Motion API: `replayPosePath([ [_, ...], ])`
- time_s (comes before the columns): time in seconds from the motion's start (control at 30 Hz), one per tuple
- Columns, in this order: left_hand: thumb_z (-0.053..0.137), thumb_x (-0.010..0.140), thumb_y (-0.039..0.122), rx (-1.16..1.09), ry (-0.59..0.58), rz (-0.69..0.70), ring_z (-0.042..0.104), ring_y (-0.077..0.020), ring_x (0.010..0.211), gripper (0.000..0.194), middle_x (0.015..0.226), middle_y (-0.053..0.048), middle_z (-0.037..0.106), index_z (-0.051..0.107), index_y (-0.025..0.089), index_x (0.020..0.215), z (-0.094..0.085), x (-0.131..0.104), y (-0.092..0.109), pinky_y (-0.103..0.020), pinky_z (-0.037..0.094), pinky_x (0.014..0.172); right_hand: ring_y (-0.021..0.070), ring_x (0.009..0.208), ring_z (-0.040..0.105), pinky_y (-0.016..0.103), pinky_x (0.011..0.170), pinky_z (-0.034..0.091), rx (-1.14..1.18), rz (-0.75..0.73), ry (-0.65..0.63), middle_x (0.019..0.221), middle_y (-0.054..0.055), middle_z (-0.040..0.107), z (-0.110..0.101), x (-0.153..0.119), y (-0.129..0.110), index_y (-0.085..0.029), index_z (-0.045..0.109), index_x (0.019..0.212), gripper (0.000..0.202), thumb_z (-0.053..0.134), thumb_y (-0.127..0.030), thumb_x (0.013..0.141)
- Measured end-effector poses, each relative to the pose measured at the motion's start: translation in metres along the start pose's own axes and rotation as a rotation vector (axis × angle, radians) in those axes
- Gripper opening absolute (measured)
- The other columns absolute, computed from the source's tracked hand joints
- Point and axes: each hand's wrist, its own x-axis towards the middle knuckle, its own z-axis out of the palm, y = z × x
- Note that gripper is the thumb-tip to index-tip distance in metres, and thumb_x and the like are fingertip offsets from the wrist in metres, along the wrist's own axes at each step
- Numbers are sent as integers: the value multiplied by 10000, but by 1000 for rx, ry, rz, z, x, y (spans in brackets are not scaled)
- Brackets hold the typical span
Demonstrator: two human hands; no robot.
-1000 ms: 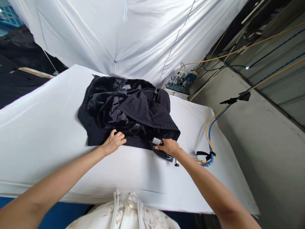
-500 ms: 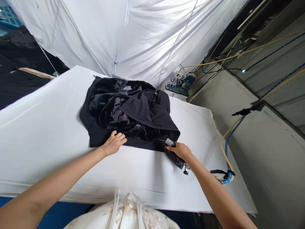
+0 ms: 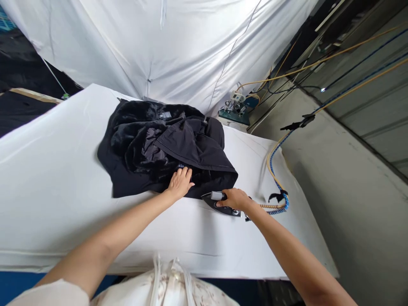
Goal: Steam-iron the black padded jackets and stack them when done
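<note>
Black jacket (image 3: 197, 144), plush-lined: one, spread on white table (image 3: 153, 242). Black iron (image 3: 219, 207): one, at jacket's near edge, my right hand (image 3: 236, 199) wrapped round its handle (image 3: 217, 195). My left hand (image 3: 180, 184): loosely open, resting on jacket.

A: Any lettering on the black jacket (image 3: 197, 144)?

B: One small label (image 3: 180, 166), set in the furry lining (image 3: 127, 131), on the side toward the table's (image 3: 175, 238) near edge. Pale capitals. Last two look like "UE"; character ahead of them uncertain.

A: Full word?

B: Can't tell. Fingers of the left hand (image 3: 180, 182) right up against the letters.

A: Anything else marked?

B: Pale grey label (image 3: 165, 115), same lining, toward the table's far edge. Too small and blurred to read.
</note>
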Motion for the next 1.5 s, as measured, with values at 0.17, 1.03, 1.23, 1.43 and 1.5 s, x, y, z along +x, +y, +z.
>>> replayPosePath([
  [0.17,482,831,289,33,-107,-76,510,-220,860,166,792,-82,610,578,161,786,18,21,-2,-355,336,752,245,830,593,278,632,380,13,-30,26,867,57,648,-10,15,-2,-245,622,894,511,507,-686,663],
  [1.03,294,884,284,-78,-244,-177,592,-191,785,285,841,-89,629,547,164,830,6,13,-13,-290,388,667,269,869,593,319,673,415,70,87,-52,915,61,650,-4,30,14,-262,622,961,521,548,-658,630],
  [1.23,306,878,282,-73,-228,-179,591,-194,787,267,833,-83,627,539,168,817,7,12,-15,-286,383,647,287,923,583,338,704,419,99,168,-35,969,79,645,5,23,26,-255,615,1011,573,527,-677,634],
  [1.43,317,878,280,-83,-229,-201,584,-192,803,253,848,-90,619,534,168,814,3,11,-13,-287,378,670,259,879,601,313,681,418,141,234,-22,933,53,655,9,8,45,-269,629,954,476,534,-629,656],
  [1.5,320,876,283,-73,-224,-205,581,-189,805,248,853,-85,619,531,171,811,3,10,-13,-284,375,669,252,867,603,306,670,419,152,243,-15,914,50,657,9,4,48,-265,629,925,459,524,-629,666],
])
